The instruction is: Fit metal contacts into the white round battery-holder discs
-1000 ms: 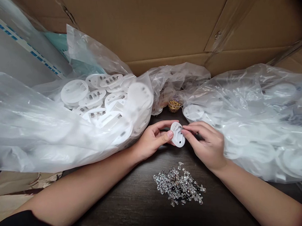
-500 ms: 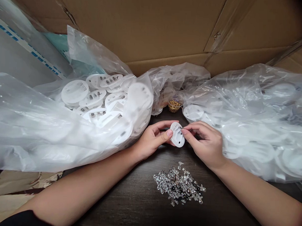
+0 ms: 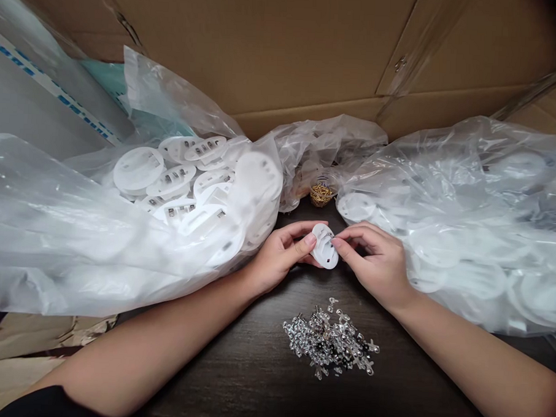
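The white plastic disc is held above the dark wooden table by the left hand and the right hand, which are brought close together with the disc between them. The disc is clamped at its side by the left thumb and fingers, while its upper edge is pinched by the right fingertips; a small metallic bit seems to be there, but it is too small to be told exactly. Below the hands, a heap of small silver metal clips is lying on the table. Beyond the disc, a small clear cup of gold pins is seen between two clear plastic bags of similar white discs, and a cardboard box wall is standing behind them.
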